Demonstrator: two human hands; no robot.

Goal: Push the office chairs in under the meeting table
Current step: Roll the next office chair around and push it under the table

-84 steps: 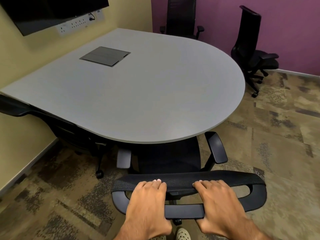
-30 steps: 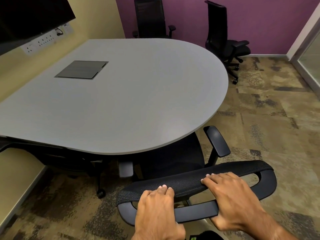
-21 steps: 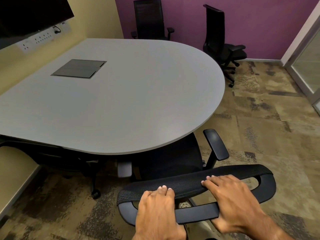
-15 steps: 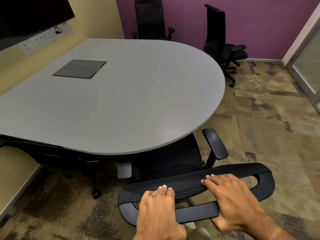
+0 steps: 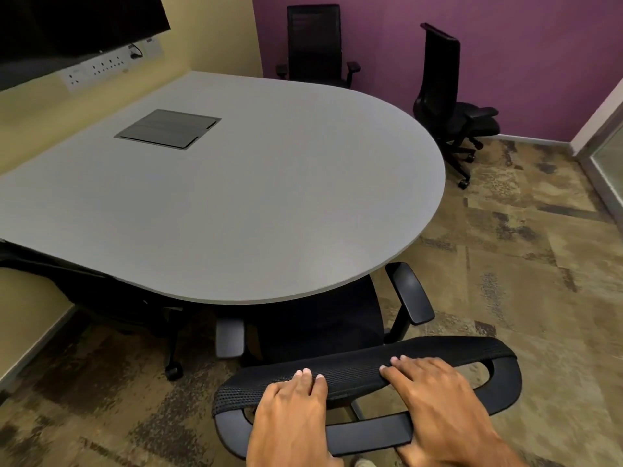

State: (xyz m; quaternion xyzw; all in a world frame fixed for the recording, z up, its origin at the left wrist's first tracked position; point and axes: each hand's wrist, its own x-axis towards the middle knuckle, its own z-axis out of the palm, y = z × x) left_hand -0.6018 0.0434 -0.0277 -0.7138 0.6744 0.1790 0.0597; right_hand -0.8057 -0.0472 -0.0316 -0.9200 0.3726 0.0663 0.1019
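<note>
**Both hands gripping chair headrest**

Office chair (image 5: 317, 325): seat partly under the meeting table (image 5: 236, 203), headrest nearest the camera. Left hand (image 5: 293, 416) and right hand (image 5: 438, 399) curl over the headrest (image 5: 354, 372), fingers together, thumbs hidden beneath. Two other chairs (image 5: 448, 96) stand beyond the table.

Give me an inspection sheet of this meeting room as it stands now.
Surface: grey table bare apart from a closed flap panel set into its top.
Job's things: near chair has its seat partly under the table edge, backrest top in hand; a chair at the left is tucked under; far chair stands close to the table's far edge; side chair stands clear of the table, turned away.
Clutter: nothing seen.
Hands: left hand and right hand both rest on the near chair's backrest top.
Cables: one plug in the wall socket strip.
Surroundings: dark screen, purple wall, patterned carpet, glass partition at right.
</note>
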